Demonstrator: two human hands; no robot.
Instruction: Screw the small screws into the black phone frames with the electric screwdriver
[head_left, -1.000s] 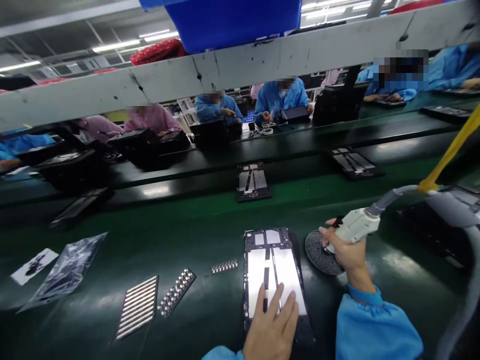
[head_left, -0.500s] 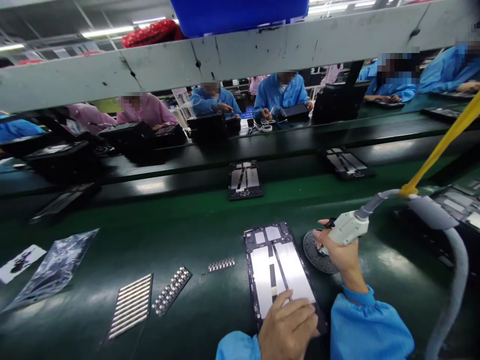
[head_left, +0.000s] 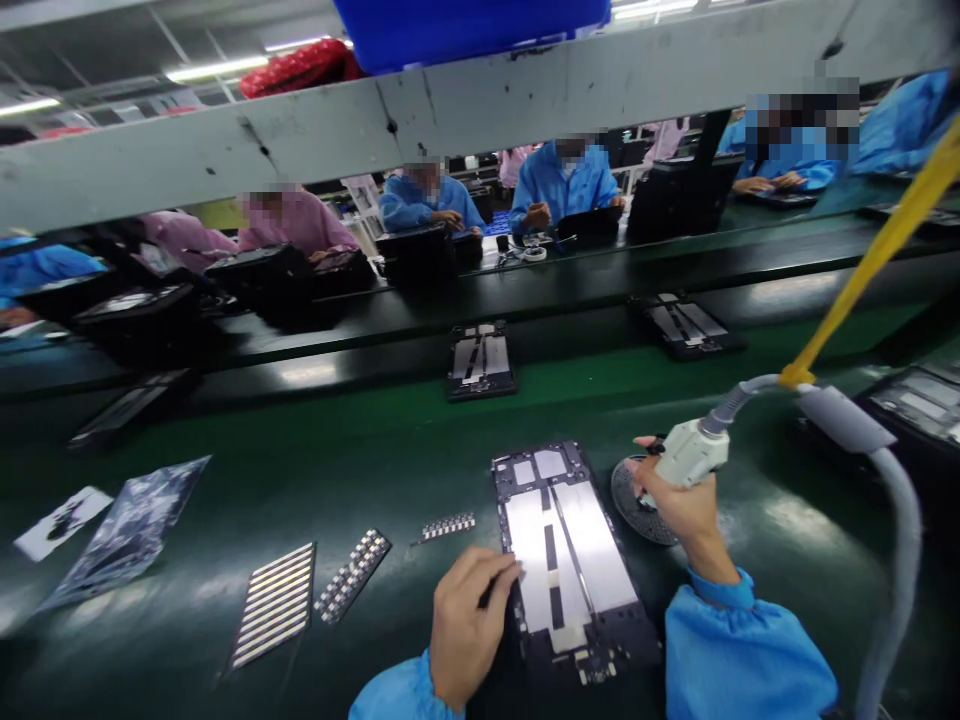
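An opened tablet [head_left: 605,560] lies back side up on the green work surface, with silvery battery panels and a dark strip down its middle. At its left edge is my left hand [head_left: 471,615], fingers bent and drawn together, the tips meeting at the frame. What they pinch, if anything, is hidden. My right hand [head_left: 686,515] is wrapped round a white handheld tool [head_left: 691,452] with a grey hose. Below that hand sits a round, grid-patterned tray [head_left: 637,512], to the right of the tablet; the tool's tip is hard to make out.
A sheet of light strips [head_left: 274,605], a card of small parts [head_left: 352,575] and a shorter strip [head_left: 448,526] lie left. Beyond them is a clear plastic bag [head_left: 131,530]. Another tablet [head_left: 481,360] lies farther back. A yellow strap [head_left: 862,270] holds up the grey hose [head_left: 904,540]. Co-workers sit opposite.
My left hand has left the lower part of the tablet and moved left to its left edge, uncovering the lower circuit parts. My right hand keeps its grip on the tool.
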